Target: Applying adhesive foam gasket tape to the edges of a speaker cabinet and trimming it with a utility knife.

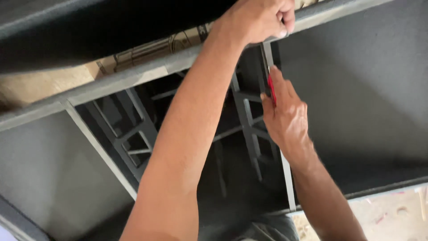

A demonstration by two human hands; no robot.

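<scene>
Left hand [261, 20] gripping grey frame [133, 78], right hand [285, 111] holding red tool [271, 89]

My left hand [261, 20] is cut off by the top edge, so what its fingers pinch above the grey frame bar [133, 78] stays hidden. Below that bar, my right hand [285, 114] covers most of the red tool [271, 89].

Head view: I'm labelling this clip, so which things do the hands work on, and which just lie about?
In use:
left hand, gripping the grey-painted frame edge
right hand, holding a slim red tool against the thin grey upright strip

Lying about:
dark grey inner lattice braces
speckled pale floor
</scene>
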